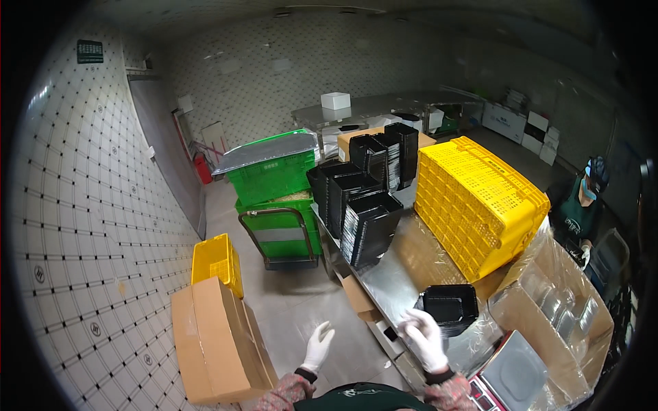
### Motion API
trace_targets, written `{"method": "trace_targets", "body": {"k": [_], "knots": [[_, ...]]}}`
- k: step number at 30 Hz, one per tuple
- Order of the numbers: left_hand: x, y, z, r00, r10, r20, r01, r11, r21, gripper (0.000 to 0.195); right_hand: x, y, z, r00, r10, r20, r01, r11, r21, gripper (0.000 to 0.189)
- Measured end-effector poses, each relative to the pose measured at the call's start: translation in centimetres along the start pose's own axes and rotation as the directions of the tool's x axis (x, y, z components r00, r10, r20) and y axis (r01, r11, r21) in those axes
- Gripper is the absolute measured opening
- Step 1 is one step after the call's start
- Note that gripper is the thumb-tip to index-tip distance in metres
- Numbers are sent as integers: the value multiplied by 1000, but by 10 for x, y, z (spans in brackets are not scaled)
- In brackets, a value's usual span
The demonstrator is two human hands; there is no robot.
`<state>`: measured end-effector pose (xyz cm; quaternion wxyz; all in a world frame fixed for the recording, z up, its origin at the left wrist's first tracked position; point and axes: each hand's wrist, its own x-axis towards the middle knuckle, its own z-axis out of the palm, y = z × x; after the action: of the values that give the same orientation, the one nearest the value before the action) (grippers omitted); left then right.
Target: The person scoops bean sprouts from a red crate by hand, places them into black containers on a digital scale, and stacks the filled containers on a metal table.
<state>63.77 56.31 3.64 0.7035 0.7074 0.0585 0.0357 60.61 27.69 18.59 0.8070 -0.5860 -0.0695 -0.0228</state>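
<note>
Both my hands wear white gloves. My left hand (318, 347) hangs over the floor left of the steel table, its fingers apart and nothing in it. Over the table's near edge is my right hand (425, 339), somewhat blurred, beside a short stack of black plastic trays (450, 305); whether it touches them is unclear. Tall stacks of black plastic trays (371, 226) stand farther up the steel table (396, 272). A digital scale with a steel platform (516, 372) lies to the right of my right hand.
Yellow perforated crates (478, 200) rest on the table, near a plastic-lined carton (576, 329) of clear plastic containers. Green crates (272, 174) sit on a trolley. A closed cardboard box (216, 344) and a yellow crate (218, 262) are at left. A masked co-worker (578, 210) stands at right.
</note>
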Motion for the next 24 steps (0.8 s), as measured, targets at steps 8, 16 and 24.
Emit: {"method": "trace_targets", "body": {"k": [8, 16, 24], "knots": [[54, 28, -53, 949, -313, 38, 315, 942, -116, 47, 165, 201, 45, 829, 370, -419, -237, 912, 334, 61], [257, 49, -43, 973, -190, 129, 208, 969, -137, 50, 261, 252, 24, 601, 496, -627, -236, 859, 454, 56], [469, 55, -41, 963, -258, 79, 268, 950, -159, 68, 294, 234, 2, 473, 468, -746, -163, 879, 448, 45]]}}
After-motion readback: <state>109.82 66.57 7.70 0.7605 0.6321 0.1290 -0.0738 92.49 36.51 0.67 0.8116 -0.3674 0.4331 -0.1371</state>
